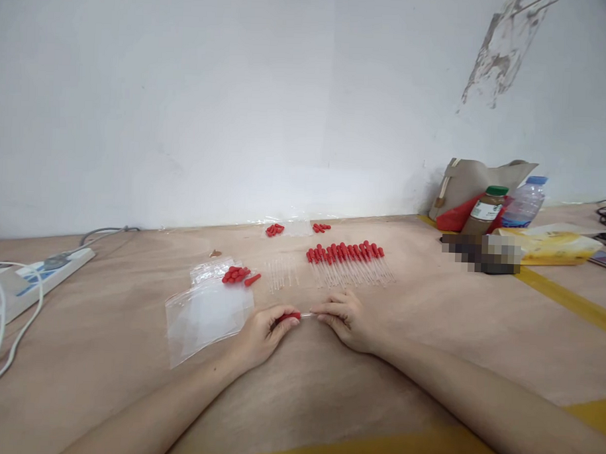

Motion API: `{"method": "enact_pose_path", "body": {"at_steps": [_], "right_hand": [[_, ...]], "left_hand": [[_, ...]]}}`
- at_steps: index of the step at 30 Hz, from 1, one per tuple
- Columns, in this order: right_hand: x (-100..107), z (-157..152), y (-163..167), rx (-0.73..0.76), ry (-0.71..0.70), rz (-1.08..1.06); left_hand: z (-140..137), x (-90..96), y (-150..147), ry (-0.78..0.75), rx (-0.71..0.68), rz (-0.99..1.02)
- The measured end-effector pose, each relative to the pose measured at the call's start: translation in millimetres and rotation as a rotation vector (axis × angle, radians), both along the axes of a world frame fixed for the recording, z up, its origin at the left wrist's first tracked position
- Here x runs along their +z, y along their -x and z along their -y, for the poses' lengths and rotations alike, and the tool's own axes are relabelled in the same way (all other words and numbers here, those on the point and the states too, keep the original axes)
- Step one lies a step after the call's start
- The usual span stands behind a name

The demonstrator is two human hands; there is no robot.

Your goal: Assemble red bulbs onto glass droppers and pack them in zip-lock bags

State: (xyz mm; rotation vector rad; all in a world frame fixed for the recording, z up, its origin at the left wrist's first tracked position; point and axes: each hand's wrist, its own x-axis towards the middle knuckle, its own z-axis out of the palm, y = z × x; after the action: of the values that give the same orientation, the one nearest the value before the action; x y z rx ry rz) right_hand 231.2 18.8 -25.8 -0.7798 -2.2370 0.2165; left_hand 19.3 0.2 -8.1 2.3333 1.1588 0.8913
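Note:
Between the thumb and fingers of my left hand is a red rubber dropper bulb. My right hand pinches a thin clear glass tube, whose end meets the bulb's mouth; how deep it sits inside I cannot tell. Just beyond my hands lie several loose clear tubes. To their right is a row of droppers with red bulbs, bulbs pointing away from me. A small heap of red bulbs rests on clear plastic bags left of the tubes.
Along the wall lie more red bulbs and clear plastic packaging. A white power strip with cables is at the left. At the right stand a green-capped bottle, a clear bottle, a beige bag and a yellow tissue pack.

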Motion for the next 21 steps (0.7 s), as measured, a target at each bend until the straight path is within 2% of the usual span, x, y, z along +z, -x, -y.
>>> {"method": "enact_pose_path", "body": {"at_steps": [7, 15, 21], "right_hand": [[-3.6, -7.0, -2.9, 0.008, -0.074, 0.083], [-0.1, 2.2, 0.0, -0.032, -0.192, 0.159], [1.2, 4.8, 8.0, -0.006, -0.141, 0.135]], "left_hand": [[3.3, 2.7, -0.8, -0.045, -0.081, -0.025], [2.4, 1.5, 0.1, -0.062, -0.047, -0.092], [3.9, 3.5, 0.6, -0.063, -0.074, -0.125]]}}
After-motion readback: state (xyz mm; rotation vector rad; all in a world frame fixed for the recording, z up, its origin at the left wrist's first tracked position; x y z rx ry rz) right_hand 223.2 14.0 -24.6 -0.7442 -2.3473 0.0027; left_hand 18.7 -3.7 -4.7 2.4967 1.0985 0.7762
